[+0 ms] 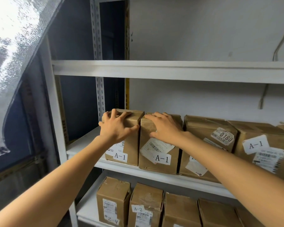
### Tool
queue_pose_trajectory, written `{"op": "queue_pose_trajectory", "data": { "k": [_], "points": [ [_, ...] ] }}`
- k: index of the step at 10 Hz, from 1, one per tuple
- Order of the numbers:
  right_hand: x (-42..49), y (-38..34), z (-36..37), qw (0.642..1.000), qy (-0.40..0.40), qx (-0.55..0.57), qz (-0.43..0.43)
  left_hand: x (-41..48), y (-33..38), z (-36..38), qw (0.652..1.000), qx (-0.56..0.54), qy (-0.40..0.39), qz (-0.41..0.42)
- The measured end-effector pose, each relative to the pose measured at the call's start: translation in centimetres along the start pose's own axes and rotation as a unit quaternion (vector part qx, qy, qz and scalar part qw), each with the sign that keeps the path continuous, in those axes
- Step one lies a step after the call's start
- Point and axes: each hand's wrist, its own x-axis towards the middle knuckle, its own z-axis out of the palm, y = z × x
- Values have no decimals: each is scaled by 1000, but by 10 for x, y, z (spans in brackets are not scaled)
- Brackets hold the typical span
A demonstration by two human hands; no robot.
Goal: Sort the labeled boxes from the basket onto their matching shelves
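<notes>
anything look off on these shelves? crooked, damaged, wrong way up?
Lower shelf, leftmost box: its A-2 label is upside down, so the box seems inverted. The shipping label on the second A-1 box, under the right hand, is wrinkled and lifting. Readable labels otherwise agree per shelf.

Bright glare from the window [5, 38], edges bowed and soft

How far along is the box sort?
Done: a row of A-1 boxes stands on the middle shelf, A-2 boxes on the lower shelf. In hand: the left hand grips the leftmost A-1 box at the row's end; the right hand rests on the neighbouring box. Left: the basket is out of view, so the remaining count cannot be told.
</notes>
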Motion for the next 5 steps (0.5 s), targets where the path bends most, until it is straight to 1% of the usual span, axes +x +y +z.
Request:
{"op": "queue_pose_trajectory", "data": {
  "k": [1,2,3,4,5],
  "points": [
    [-3,0,-4,1000,-16,-16,-7,-7,6,-9,999,17,37,36],
    [-9,-2,-15,999,-34,-33,-15,-19,14,-23,991,17,94,90],
    [-21,-3,-26,1000,11,-5,-27,-37,34,-35,985,21,120,119],
    [-55,-3,-43,997,49,51,-38,-63,63,-36,988,19,89,123],
    [-94,17,-60,996,51,69,-33,-87,97,-35,993,5,60,103]
  ]
}}
